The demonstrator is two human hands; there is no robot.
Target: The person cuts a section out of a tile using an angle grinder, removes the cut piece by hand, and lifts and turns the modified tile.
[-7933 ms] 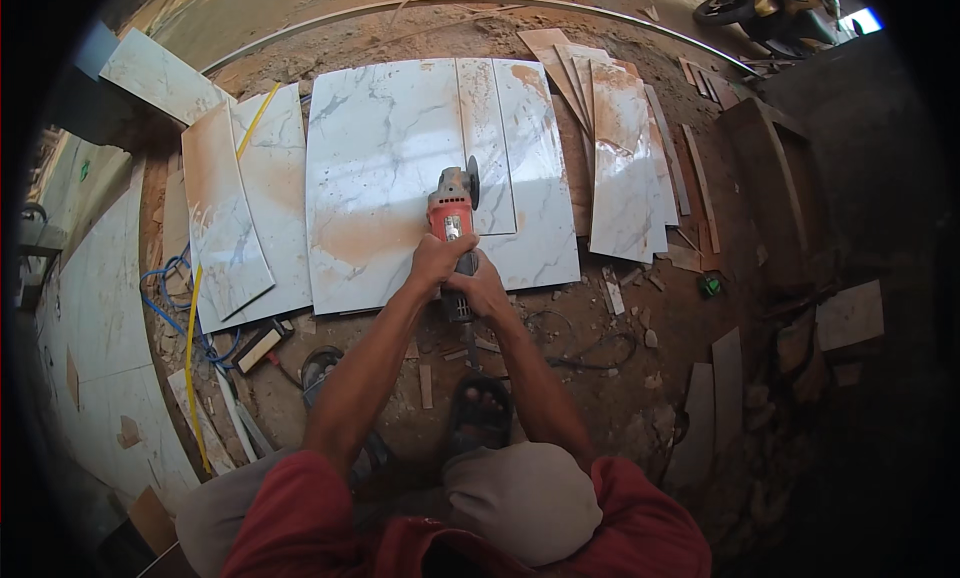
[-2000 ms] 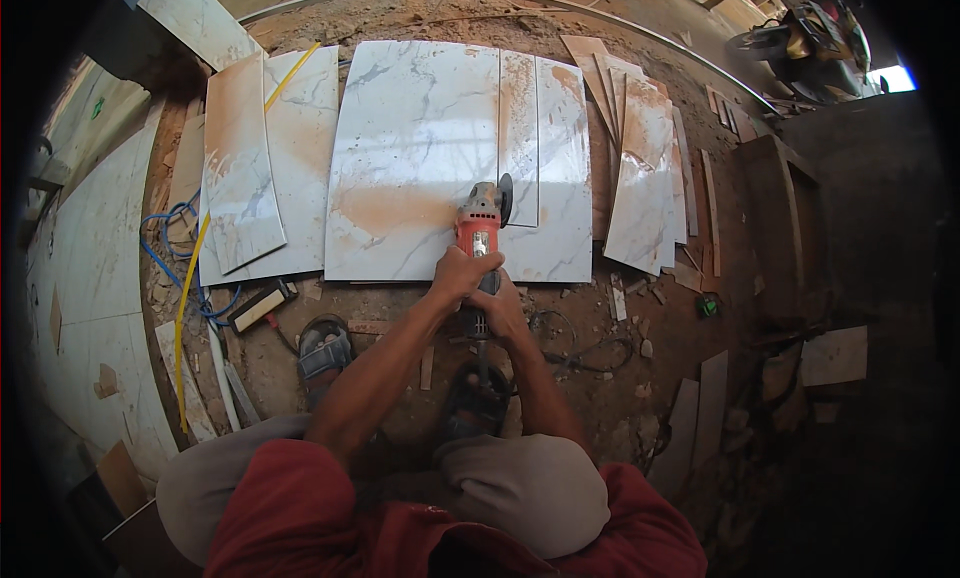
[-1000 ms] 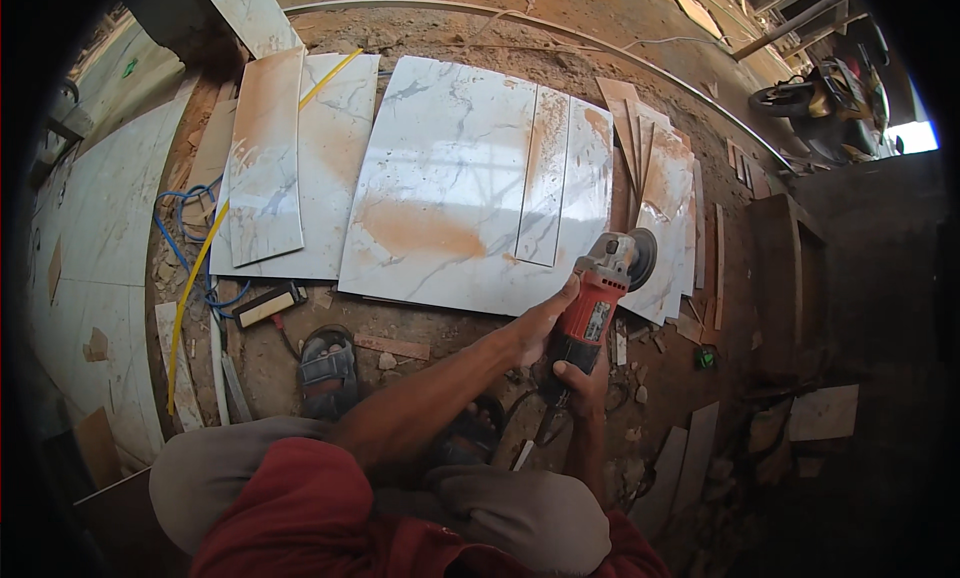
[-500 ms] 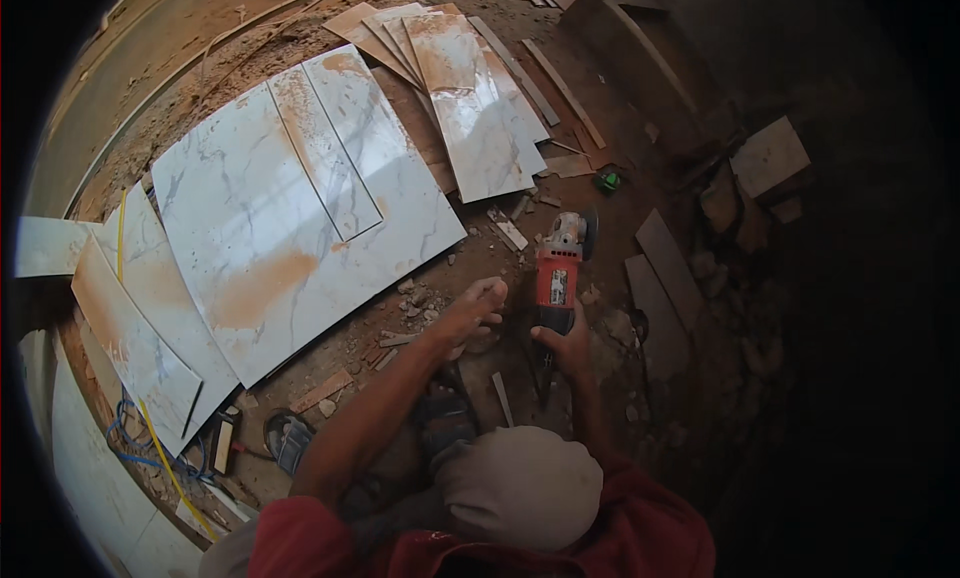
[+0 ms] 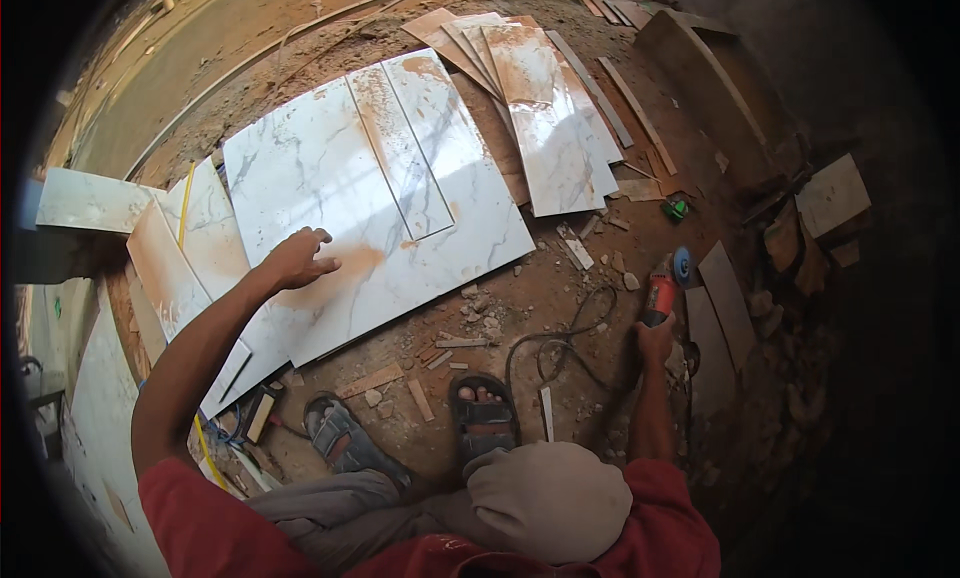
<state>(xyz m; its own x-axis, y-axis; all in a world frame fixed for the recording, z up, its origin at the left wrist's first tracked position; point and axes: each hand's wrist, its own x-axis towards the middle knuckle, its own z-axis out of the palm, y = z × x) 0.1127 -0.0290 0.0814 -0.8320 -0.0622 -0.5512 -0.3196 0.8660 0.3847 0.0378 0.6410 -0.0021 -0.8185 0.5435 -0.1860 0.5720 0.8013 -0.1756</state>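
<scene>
My left hand [image 5: 298,260] reaches over the large white marbled tile [image 5: 455,263], its fingers apart and loosely bent, holding nothing. Whether it touches the tile I cannot tell. Brown dust smears that tile, and a narrow marbled strip [image 5: 395,148] lies on top of it. Out to the right, my right hand [image 5: 655,343] grips the rear of a red angle grinder [image 5: 661,294]. The grinder's disc [image 5: 682,266] is at its far end, above the dirt floor. A dark cord [image 5: 560,340] loops on the ground to its left.
Several overlapping tiles [image 5: 545,128] lie at the back. More cut pieces [image 5: 190,263] are at the left, with a yellow tape [image 5: 186,206]. A green tool [image 5: 675,209] and dark slabs [image 5: 728,303] lie at the right. Rubble and tile slivers surround my sandals [image 5: 484,416].
My left hand has moved left and forward over the large tile. My right hand has carried the grinder to the right, away from the left hand. The view has shifted left.
</scene>
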